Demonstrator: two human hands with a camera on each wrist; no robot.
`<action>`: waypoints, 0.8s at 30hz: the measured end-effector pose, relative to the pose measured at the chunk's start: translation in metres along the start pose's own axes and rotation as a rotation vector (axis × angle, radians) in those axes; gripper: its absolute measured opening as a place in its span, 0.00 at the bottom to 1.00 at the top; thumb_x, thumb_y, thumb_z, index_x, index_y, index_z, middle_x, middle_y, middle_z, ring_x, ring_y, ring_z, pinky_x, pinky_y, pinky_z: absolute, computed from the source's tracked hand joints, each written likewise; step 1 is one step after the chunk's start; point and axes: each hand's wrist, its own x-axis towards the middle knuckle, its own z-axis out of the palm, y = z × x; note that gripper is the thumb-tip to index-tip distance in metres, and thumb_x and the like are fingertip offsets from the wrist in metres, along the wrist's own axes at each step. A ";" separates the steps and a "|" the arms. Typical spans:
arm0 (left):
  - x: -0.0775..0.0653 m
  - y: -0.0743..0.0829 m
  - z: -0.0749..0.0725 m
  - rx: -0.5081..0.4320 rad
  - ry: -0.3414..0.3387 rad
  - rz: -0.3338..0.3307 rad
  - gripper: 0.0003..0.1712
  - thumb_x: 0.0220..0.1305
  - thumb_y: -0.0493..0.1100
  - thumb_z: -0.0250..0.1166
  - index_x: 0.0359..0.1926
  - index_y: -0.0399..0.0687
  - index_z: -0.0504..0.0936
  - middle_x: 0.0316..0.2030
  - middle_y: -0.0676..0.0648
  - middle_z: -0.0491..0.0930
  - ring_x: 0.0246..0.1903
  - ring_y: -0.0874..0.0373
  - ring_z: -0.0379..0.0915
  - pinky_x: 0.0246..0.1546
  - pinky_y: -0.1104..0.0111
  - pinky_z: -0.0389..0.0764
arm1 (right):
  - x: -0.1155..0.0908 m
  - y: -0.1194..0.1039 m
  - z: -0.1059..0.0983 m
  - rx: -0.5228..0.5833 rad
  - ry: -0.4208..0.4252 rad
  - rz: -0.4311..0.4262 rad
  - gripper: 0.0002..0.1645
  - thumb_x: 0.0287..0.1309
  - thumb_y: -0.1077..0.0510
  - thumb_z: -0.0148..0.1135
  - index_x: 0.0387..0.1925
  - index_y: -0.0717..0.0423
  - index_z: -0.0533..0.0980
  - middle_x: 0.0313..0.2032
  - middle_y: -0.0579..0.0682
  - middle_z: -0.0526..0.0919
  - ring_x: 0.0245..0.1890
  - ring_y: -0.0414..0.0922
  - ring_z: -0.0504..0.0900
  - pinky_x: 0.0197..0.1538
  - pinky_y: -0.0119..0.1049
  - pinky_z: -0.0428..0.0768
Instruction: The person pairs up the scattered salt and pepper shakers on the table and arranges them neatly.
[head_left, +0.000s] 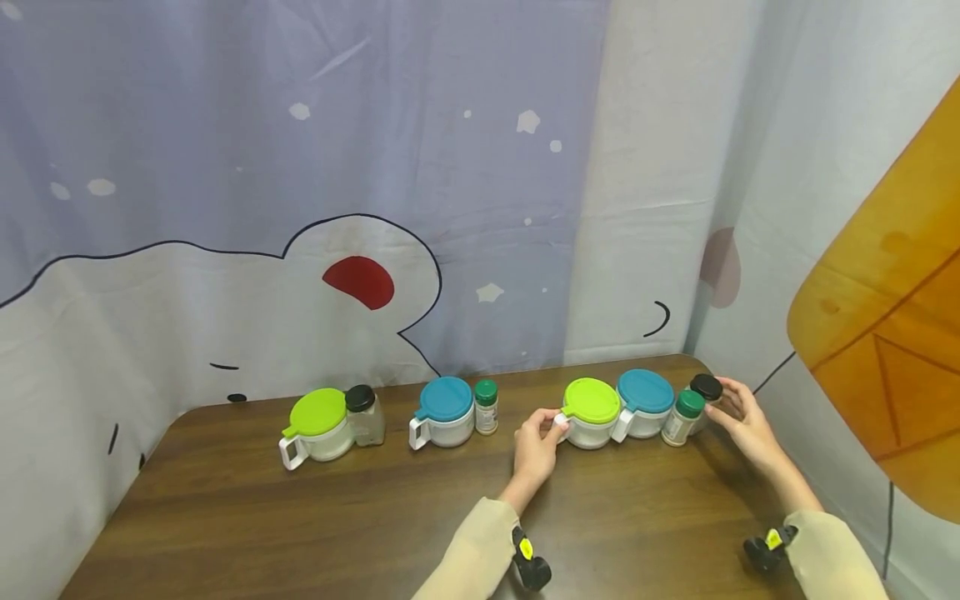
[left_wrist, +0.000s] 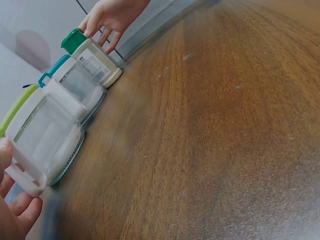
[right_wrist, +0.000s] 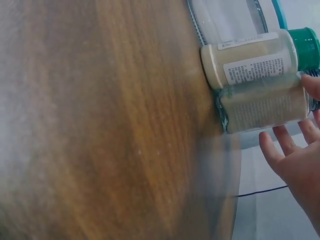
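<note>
My left hand pinches the white handle of a clear seasoning jar with a lime-green lid. Touching that jar on its right is a similar seasoning jar with a blue lid. A green-capped spice bottle with a printed label stands beside it, against a black-capped glass spice bottle at the row's right end. Thumb and fingers of my right hand hold this last bottle near its cap. All of them stand upright on the table.
Farther left on the brown wooden table stand another lime-lidded jar, a black-capped bottle, a blue-lidded jar and a green-capped bottle. A printed curtain hangs right behind the table and along its right side.
</note>
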 end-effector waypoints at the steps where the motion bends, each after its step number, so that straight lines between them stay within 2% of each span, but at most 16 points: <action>1: 0.000 0.000 0.000 -0.001 0.000 0.001 0.10 0.59 0.38 0.67 0.42 0.41 0.83 0.38 0.43 0.86 0.39 0.54 0.84 0.40 0.71 0.83 | 0.000 0.001 0.000 -0.002 0.002 -0.004 0.33 0.66 0.58 0.56 0.66 0.62 0.56 0.47 0.18 0.65 0.47 0.17 0.62 0.46 0.11 0.64; 4: -0.002 -0.001 0.000 0.000 0.001 0.007 0.10 0.59 0.38 0.67 0.42 0.41 0.83 0.38 0.43 0.86 0.39 0.54 0.84 0.39 0.71 0.83 | -0.001 0.002 0.002 -0.022 0.012 -0.005 0.33 0.67 0.58 0.55 0.66 0.66 0.54 0.49 0.22 0.65 0.47 0.16 0.61 0.45 0.10 0.64; 7: -0.002 -0.001 -0.001 -0.001 0.002 0.011 0.10 0.59 0.38 0.67 0.42 0.40 0.83 0.39 0.43 0.86 0.39 0.53 0.84 0.39 0.71 0.83 | -0.002 -0.001 0.004 -0.050 0.024 0.001 0.34 0.67 0.59 0.54 0.66 0.70 0.52 0.55 0.41 0.68 0.47 0.16 0.59 0.45 0.10 0.64; 10: -0.002 -0.001 -0.001 -0.002 0.002 0.013 0.10 0.59 0.38 0.67 0.42 0.40 0.83 0.39 0.42 0.86 0.39 0.51 0.84 0.38 0.71 0.83 | -0.003 -0.003 0.007 -0.078 0.040 0.009 0.35 0.68 0.59 0.53 0.66 0.72 0.50 0.60 0.63 0.64 0.47 0.17 0.58 0.44 0.10 0.63; 11: -0.003 -0.001 -0.001 -0.003 0.000 0.013 0.10 0.59 0.38 0.67 0.42 0.40 0.83 0.39 0.42 0.86 0.39 0.51 0.84 0.38 0.71 0.83 | -0.004 -0.003 0.007 -0.085 0.050 0.010 0.35 0.68 0.59 0.53 0.66 0.72 0.50 0.60 0.68 0.63 0.47 0.17 0.57 0.44 0.10 0.63; 13: -0.003 -0.001 -0.001 -0.005 -0.005 0.014 0.10 0.59 0.38 0.67 0.42 0.40 0.83 0.39 0.41 0.86 0.39 0.51 0.84 0.37 0.72 0.83 | -0.004 -0.003 0.009 -0.091 0.074 0.014 0.35 0.68 0.60 0.53 0.66 0.73 0.50 0.60 0.70 0.63 0.47 0.17 0.57 0.45 0.10 0.63; 15: -0.003 -0.001 -0.002 -0.009 -0.008 0.012 0.10 0.59 0.38 0.67 0.42 0.40 0.83 0.39 0.41 0.86 0.39 0.52 0.84 0.37 0.72 0.83 | -0.005 -0.002 0.010 -0.098 0.104 0.017 0.35 0.67 0.60 0.54 0.65 0.73 0.51 0.58 0.68 0.65 0.46 0.16 0.58 0.45 0.09 0.63; 17: -0.003 -0.001 -0.003 -0.011 -0.006 0.013 0.10 0.58 0.38 0.67 0.42 0.40 0.83 0.39 0.41 0.86 0.39 0.53 0.84 0.37 0.72 0.83 | -0.004 -0.002 0.011 -0.091 0.123 0.016 0.35 0.66 0.60 0.56 0.64 0.73 0.52 0.56 0.63 0.67 0.46 0.16 0.59 0.46 0.09 0.64; 20: -0.003 -0.001 -0.004 -0.008 0.001 0.017 0.10 0.58 0.38 0.67 0.41 0.40 0.83 0.39 0.42 0.86 0.39 0.54 0.84 0.37 0.71 0.83 | -0.002 -0.002 0.010 -0.041 0.119 0.003 0.34 0.64 0.62 0.58 0.61 0.73 0.53 0.53 0.46 0.68 0.47 0.16 0.61 0.47 0.09 0.66; 24: -0.003 -0.001 -0.003 -0.003 -0.001 0.030 0.10 0.59 0.38 0.67 0.42 0.40 0.83 0.39 0.41 0.86 0.39 0.53 0.84 0.37 0.71 0.84 | 0.000 0.000 0.005 0.085 0.072 -0.020 0.28 0.61 0.68 0.58 0.58 0.66 0.55 0.48 0.24 0.67 0.49 0.16 0.63 0.49 0.10 0.66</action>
